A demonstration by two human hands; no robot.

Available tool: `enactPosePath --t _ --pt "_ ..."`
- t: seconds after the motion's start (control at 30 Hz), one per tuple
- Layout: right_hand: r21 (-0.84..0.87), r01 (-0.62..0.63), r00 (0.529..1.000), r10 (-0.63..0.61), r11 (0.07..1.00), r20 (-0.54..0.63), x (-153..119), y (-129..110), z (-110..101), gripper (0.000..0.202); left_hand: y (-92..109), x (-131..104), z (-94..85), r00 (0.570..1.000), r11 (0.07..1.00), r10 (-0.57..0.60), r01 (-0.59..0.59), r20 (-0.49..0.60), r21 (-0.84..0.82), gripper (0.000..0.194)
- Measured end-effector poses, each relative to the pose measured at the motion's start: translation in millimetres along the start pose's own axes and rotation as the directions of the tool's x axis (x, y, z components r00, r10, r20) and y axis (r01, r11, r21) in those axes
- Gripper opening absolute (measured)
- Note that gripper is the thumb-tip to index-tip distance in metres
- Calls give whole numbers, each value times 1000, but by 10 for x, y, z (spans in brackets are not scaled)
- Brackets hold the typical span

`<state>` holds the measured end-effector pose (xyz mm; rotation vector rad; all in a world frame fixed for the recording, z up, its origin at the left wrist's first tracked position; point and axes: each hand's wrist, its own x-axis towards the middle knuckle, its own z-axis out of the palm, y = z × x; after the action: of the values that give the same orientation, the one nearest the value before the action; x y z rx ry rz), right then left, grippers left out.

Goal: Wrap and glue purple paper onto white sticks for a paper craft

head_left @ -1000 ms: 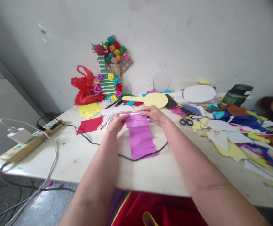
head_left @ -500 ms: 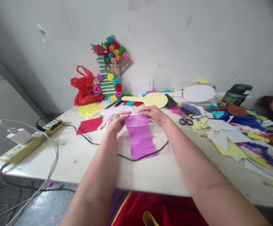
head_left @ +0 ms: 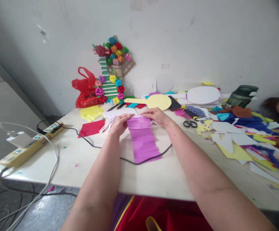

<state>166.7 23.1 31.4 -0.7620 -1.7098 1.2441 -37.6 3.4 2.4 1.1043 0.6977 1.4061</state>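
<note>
A thin white paper stick (head_left: 137,115) lies along the far edge of a purple crepe paper strip (head_left: 144,138). My left hand (head_left: 120,123) pinches the stick's left end, fingers closed. At the other end my right hand (head_left: 157,116) is closed on the stick and the paper's corner. The strip spreads toward me on the table, with a black cable across its near end. Beside my left hand lie several loose white sticks (head_left: 107,124) and a red paper piece (head_left: 91,127).
Scissors (head_left: 190,123) and a heap of paper scraps (head_left: 235,138) lie to the right. A power strip (head_left: 25,149) sits at the left edge. Behind are a yellow paddle-shaped cutout (head_left: 160,102), paper flowers (head_left: 112,78), a red bag (head_left: 84,88) and a dark green bottle (head_left: 241,96).
Almost nothing differs. Both hands keep their hold on the stick at the strip's far edge, and less of the stick shows above the purple paper.
</note>
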Motion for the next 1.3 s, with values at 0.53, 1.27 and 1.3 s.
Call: enactPosePath --t 0.53,1.27,1.3 --pt "-42 5 1000 -5 999 -1 5 17 -43 25 69 -41 5 992 991 -70 58 103 123 29" --pt "36 -38 999 37 999 29 7 74 -98 24 116 -69 25 987 974 -115 90 109 209 33" --pt "38 -40 999 39 998 26 4 71 -97 24 119 -69 26 987 973 -115 90 109 214 33"
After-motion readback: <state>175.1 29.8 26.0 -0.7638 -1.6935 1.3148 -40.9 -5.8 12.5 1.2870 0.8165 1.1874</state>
